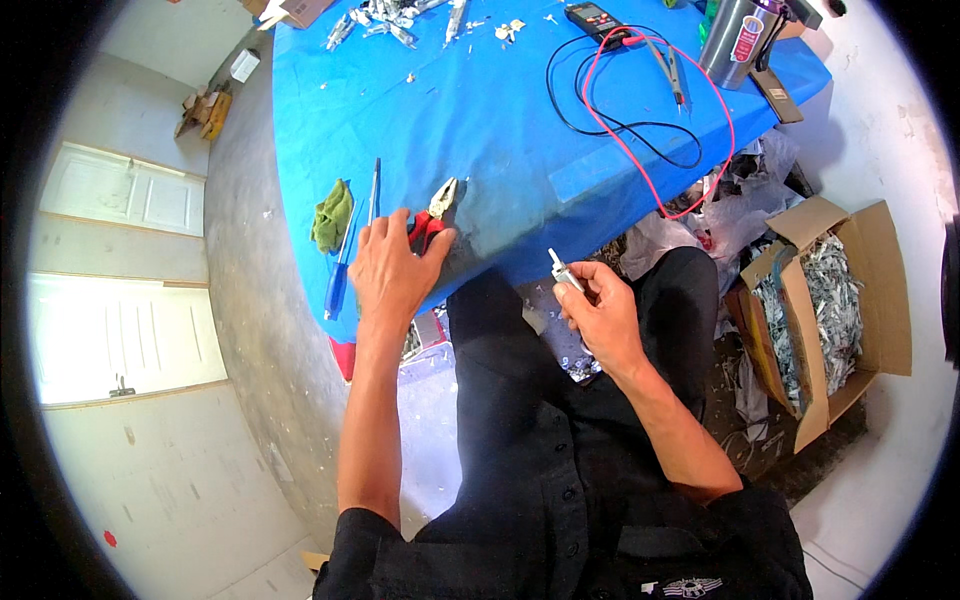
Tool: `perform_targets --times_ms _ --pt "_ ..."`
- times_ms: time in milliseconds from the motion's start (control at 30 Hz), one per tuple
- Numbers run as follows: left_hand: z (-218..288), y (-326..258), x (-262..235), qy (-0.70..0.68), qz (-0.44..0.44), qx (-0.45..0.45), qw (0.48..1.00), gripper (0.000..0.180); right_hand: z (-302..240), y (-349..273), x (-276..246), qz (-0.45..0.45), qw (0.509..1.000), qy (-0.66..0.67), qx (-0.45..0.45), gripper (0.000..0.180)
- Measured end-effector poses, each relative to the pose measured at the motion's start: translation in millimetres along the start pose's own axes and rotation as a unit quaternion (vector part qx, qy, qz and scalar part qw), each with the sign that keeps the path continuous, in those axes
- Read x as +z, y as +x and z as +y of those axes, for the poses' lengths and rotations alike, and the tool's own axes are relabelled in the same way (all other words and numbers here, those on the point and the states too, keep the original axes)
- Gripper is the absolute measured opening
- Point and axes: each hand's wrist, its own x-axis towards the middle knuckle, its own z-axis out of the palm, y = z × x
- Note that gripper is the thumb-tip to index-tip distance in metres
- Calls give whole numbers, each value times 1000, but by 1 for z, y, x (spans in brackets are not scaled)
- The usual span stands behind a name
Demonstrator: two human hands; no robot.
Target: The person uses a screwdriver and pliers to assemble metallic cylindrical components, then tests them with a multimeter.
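Note:
At the blue table's front edge, my left hand (388, 268) has its thumb and fingers round the red handles of a pair of pliers (438, 204). The pliers' pale jaws point away from me over the cloth. Above my lap, my right hand (606, 312) pinches a small silvery cylindrical piece (566, 274) with a thin white tip. Its lower part is hidden in my fingers. Just left of my left hand lie a screwdriver (337, 288) with a blue handle, a thin dark rod (375, 190) and a crumpled green cloth (331, 216).
On the blue tablecloth (480, 110) are a meter (597, 22) with red and black leads, a steel flask (738, 42) and a pile of small metallic pieces (395, 15). An open cardboard box (888, 295) of shredded-looking scraps stands at right, beside plastic bags (665, 245).

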Motion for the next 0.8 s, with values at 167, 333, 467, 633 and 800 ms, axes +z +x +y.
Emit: perform_targets --times_ms 167,333,467,633,800 --pt "-35 -16 -12 -29 73 -54 995 51 -7 10 4 4 998 52 28 31" --pt "-89 -49 1 -67 -12 -154 986 46 -5 19 12 -11 996 88 13 28" --pt "-103 -54 8 -128 -20 -151 980 38 -6 24 17 -22 998 65 -15 26" --pt "-69 -62 -12 -258 1 -172 951 28 -7 32 18 -6 998 43 -37 23" --pt "-12 -96 -57 -337 -103 -155 923 22 2 39 20 17 998 6 -66 21"
